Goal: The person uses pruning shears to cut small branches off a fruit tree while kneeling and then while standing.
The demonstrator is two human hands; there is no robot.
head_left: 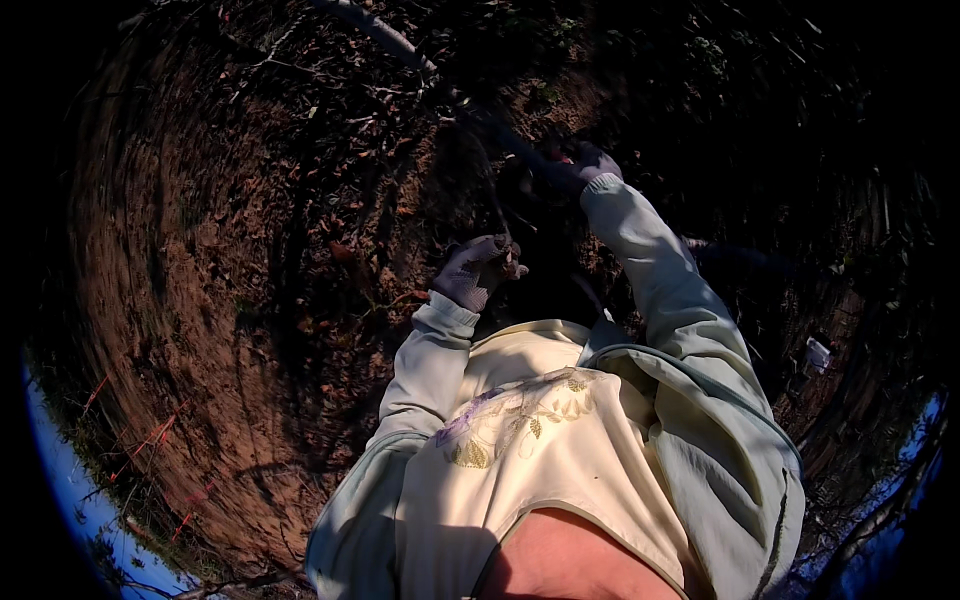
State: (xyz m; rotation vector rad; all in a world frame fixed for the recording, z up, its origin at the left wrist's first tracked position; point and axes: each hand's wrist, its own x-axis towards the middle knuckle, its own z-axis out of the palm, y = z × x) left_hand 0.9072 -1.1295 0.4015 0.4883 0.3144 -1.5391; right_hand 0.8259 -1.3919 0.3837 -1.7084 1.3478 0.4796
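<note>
My left hand [468,276], in a grey knitted glove, is closed in front of my body. At its fingertips is a small brown lump [512,264], and a thin dark stem [490,185] runs up from there towards the branches. Farther forward and to the right, my right hand [588,168], gloved too, has its fingers curled in deep shadow. A small red bit [564,158] shows beside those fingers; the shade hides what it belongs to. Between the hands lies dark, shaded ground.
A thick pale branch [385,38] slants down from the top edge, with thin twigs [370,105] around its end. Reddish soil with dry leaves [180,300] spreads at left. Thin orange-red strands [155,438] lie at the lower left, and a small white object [817,355] at right.
</note>
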